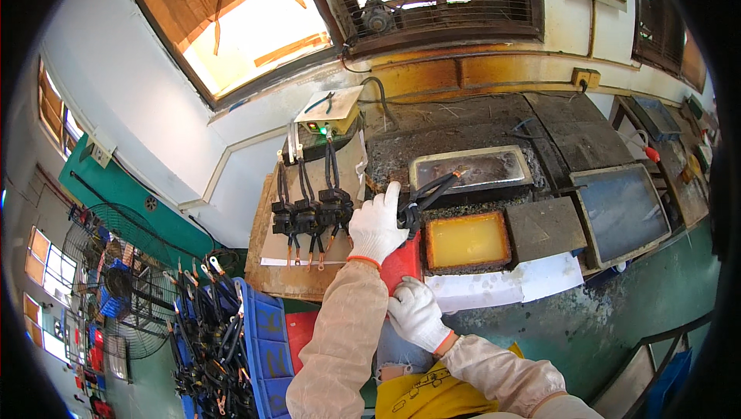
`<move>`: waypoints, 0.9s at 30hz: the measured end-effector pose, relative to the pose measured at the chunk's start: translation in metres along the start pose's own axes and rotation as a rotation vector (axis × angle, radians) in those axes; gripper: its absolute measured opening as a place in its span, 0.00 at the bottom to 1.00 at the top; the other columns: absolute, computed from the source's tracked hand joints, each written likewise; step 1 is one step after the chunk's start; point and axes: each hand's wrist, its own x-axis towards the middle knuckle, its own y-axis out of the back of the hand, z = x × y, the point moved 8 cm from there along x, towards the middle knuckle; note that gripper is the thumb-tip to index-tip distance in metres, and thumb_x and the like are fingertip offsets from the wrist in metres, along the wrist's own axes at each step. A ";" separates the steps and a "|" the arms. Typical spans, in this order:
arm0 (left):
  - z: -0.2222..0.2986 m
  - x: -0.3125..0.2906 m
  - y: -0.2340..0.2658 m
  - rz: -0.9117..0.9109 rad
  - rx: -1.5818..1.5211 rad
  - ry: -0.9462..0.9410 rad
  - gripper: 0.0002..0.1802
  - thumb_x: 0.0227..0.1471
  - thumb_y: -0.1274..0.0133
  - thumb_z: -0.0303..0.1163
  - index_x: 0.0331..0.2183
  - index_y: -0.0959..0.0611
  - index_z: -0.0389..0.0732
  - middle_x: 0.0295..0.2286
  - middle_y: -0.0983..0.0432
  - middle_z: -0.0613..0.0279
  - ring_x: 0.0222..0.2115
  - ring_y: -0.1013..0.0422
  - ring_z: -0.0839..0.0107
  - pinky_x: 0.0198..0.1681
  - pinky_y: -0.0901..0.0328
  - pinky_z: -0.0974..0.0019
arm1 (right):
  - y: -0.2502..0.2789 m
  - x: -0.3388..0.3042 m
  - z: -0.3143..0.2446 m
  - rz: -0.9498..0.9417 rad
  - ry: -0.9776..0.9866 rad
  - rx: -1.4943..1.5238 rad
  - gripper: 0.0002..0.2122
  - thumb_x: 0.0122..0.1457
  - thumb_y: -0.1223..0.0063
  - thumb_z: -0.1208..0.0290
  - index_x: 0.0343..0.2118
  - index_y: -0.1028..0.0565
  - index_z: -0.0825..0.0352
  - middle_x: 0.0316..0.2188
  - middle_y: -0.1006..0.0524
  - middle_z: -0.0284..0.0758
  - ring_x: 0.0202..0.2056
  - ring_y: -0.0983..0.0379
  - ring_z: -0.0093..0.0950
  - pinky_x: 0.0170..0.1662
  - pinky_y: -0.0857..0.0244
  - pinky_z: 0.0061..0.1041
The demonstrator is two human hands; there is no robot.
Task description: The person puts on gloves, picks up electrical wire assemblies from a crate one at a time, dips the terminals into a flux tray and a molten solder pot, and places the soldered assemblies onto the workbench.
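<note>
My left hand (375,227), in a white glove, is closed on a black cable assembly (412,217). Its leads (440,189) stretch right, and their copper ends reach over the silvery surface of a rectangular metal pot (502,169). Lower down, my right hand (419,315), also gloved, has its fingers curled at the lower edge of a red object (401,264); what they hold, if anything, is hidden. Left of my left hand, several similar black cable assemblies (310,214) lie in a row on the board, with bare copper ends toward me.
A tray of yellow liquid (468,241) sits in front of the pot, beside a dark block (544,229). Farther right stands a basin of greyish liquid (622,210). A box with a green light (328,112) is at the back. At lower left, a blue crate (266,342) adjoins piled cables (208,334).
</note>
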 end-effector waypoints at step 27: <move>0.004 0.005 -0.007 -0.050 0.024 0.020 0.57 0.37 0.32 0.46 0.65 0.44 0.51 0.45 0.25 0.52 0.43 0.25 0.54 0.45 0.28 0.50 | 0.001 0.100 0.162 -0.056 -0.229 -0.456 0.37 0.45 0.44 0.73 0.63 0.40 0.65 0.63 0.38 0.49 0.64 0.43 0.47 0.67 0.49 0.41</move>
